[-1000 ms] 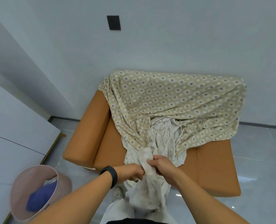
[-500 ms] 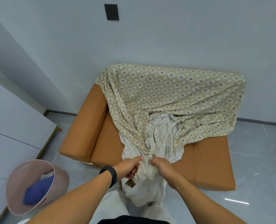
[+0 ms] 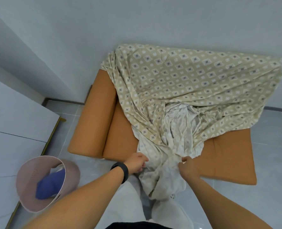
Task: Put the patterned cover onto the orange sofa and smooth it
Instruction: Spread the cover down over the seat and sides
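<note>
cover (image 3: 191, 83): lying bunched over the sofa (image 3: 94, 119) back and seat; front edge hanging off
left hand (image 3: 136, 163): you're gripping the cover's edge
right hand (image 3: 187, 166): you're gripping it too

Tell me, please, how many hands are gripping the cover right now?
2. The left hand grips the cover at the sofa's front edge; the right hand grips it just to the right.

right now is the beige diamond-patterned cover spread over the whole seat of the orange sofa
No, the beige diamond-patterned cover is bunched toward the middle, leaving the orange sofa seat bare on both sides.
</note>
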The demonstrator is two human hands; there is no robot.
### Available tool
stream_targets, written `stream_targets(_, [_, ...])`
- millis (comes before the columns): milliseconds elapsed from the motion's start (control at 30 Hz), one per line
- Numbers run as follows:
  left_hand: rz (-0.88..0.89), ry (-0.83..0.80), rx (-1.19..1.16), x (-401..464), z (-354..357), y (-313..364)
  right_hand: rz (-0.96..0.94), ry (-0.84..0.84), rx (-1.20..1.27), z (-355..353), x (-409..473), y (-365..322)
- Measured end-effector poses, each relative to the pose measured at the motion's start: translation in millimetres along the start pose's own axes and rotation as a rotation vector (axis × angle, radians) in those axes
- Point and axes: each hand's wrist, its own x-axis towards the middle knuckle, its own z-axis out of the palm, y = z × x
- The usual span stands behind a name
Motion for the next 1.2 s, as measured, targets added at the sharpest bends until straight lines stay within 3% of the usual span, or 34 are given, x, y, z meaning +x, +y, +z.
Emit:
stream_targets(133, [-0.046, -0.055, -0.036, 31, -20, -4, 0.025, 0.117, -0.027, 28, 39, -9])
stream_targets(267, [-0.103, -0.107, -0.056, 74, -36, -10, 0.067, 0.047, -0.082, 66, 79, -36])
stream_targets(533, [-0.177, -0.043, -0.169, 198, -67, -37, -0.129, -0.028, -0.542, 163, 215, -49])
stream_targets(667, [-0.217, -0.034, -0.183, 226, -82, -57, 0.158, -0.161, -0.762, 190, 256, -38])
stream_targets(767, [-0.234, -0.039, -0.191, 230, -93, -58, 0.190, -0.213, -0.860, 199, 246, -44])
stream_targets(1000, [-0.268, -0.013, -0.106, 173, -123, -11, -0.264, -0.248, -0.455, 185, 95, -128])
stream_targets(1133, [-0.308, -0.097, -0.138, 122, -139, 3, -0.348, -0.452, 0.035, 181, -2, -165])
stream_targets(1200, [-0.240, -0.046, -0.182, 88, -149, 7, -0.398, -0.457, 0.115, 177, -37, -180])
